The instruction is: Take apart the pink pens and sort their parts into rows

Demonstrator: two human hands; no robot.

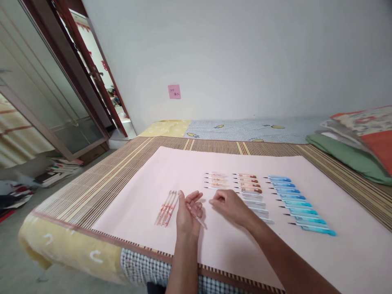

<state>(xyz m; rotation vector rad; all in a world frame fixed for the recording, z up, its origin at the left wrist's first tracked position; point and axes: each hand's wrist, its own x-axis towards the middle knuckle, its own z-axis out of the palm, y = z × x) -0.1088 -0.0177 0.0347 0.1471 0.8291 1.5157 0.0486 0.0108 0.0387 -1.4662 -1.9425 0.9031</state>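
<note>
My left hand (188, 212) is turned palm up, its fingers curled round a clear pen (196, 215) with a pinkish pattern that slants down across the palm. Just to the right, my right hand (228, 204) is closed in a pinch; whatever is between its fingertips, if anything, is too small to make out. Left of my left hand lie several pink-patterned pens (168, 208) side by side. Beyond and under my right hand are pale pink pens (218, 179), brown-ended pens (247, 184) and clear-white pens (252, 203), partly covered by the hand and forearm.
A column of blue and turquoise pens (301, 204) with dark tips lies at the right. Everything rests on a pink sheet (128, 208) over a striped mat (88, 192). Folded cloths (352, 159) are piled at the far right. A pink note (174, 92) is on the wall.
</note>
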